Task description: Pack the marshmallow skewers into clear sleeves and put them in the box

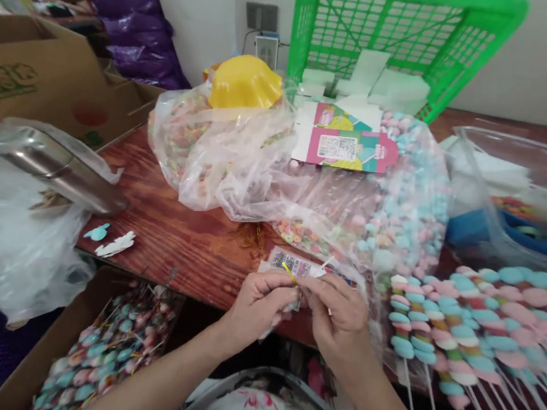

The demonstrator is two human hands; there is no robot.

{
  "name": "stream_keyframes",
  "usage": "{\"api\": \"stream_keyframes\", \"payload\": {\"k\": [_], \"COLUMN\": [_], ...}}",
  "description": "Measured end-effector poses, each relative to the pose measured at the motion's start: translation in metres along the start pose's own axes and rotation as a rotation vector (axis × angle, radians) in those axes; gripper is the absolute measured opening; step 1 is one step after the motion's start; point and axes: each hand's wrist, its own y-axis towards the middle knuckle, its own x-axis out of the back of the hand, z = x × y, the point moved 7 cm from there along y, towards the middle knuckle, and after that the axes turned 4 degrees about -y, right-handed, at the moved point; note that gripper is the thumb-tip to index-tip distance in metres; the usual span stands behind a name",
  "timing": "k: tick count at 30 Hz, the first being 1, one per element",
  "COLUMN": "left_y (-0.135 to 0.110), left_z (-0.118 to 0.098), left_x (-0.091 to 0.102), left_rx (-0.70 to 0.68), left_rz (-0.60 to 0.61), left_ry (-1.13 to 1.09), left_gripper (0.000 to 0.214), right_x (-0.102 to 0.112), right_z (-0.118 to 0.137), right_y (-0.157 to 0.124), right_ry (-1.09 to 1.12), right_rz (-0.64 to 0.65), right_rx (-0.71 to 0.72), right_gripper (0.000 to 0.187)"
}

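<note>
My left hand (258,304) and my right hand (340,314) meet at the near edge of the wooden table (174,232), fingers pinched together on a small clear wrapper with a yellow twist tie (289,272). Right behind them lies a small printed packet (296,263). To the right lies a row of pink, blue and white candy skewers (480,320) with white sticks pointing toward me. Clear bags of loose pastel candy (393,214) and cereal rings (196,141) fill the middle of the table.
A cardboard box of wrapped skewers (108,351) sits low at the left. A steel flask (51,166) rests on a white bag. A green basket (396,39) leans at the back; a yellow bowl (242,83), printed cartons (346,144) and a clear tub (512,189) stand around it.
</note>
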Motion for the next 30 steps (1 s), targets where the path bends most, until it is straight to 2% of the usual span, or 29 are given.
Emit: {"api": "stream_keyframes", "payload": {"k": [3,6,9,11,15,17,19,21,22,25,27,30], "left_y": [0.002,0.003,0.002,0.001,0.002,0.003,0.003,-0.001,-0.004,-0.015,-0.023,-0.033], "left_z": [0.004,-0.001,-0.007,-0.009,-0.011,-0.01,-0.003,0.008,0.013,0.02,0.02,0.018], "left_x": [-0.012,-0.026,-0.04,-0.047,-0.06,-0.065,-0.07,-0.076,-0.078,-0.085,-0.089,-0.092], "left_rx": [0.026,0.014,0.001,0.003,0.013,0.037,0.141,0.303,0.383,0.562,0.67,0.796], "left_rz": [0.023,0.039,0.052,0.055,0.107,0.156,0.241,0.348,0.402,0.555,0.664,0.787], "left_ry": [0.0,0.05,0.087,0.092,0.123,0.134,0.119,0.075,0.055,0.004,-0.003,0.044], "left_gripper": [0.028,0.03,0.03,0.03,0.032,0.033,0.033,0.032,0.031,0.027,0.026,0.029], "right_x": [0.014,0.024,0.03,0.031,0.03,0.025,0.025,0.035,0.044,0.075,0.088,0.091], "right_z": [-0.014,-0.028,-0.034,-0.039,-0.055,-0.064,-0.067,-0.06,-0.052,-0.014,0.015,0.037], "right_y": [-0.013,-0.03,-0.045,-0.053,-0.064,-0.069,-0.07,-0.064,-0.059,-0.045,-0.045,-0.053], "right_ry": [0.065,0.129,0.161,0.195,0.504,0.721,0.881,0.866,0.774,0.322,0.085,-0.07], "right_rz": [-0.049,-0.149,-0.195,-0.175,-0.127,-0.044,0.066,0.168,0.203,0.219,0.209,0.277], "right_rx": [-0.087,-0.217,-0.28,-0.347,-0.533,-0.653,-0.707,-0.625,-0.525,-0.082,0.203,0.45], "right_gripper": [0.024,0.021,0.01,0.002,0.011,0.013,0.017,0.018,0.017,0.019,0.024,0.027]}}
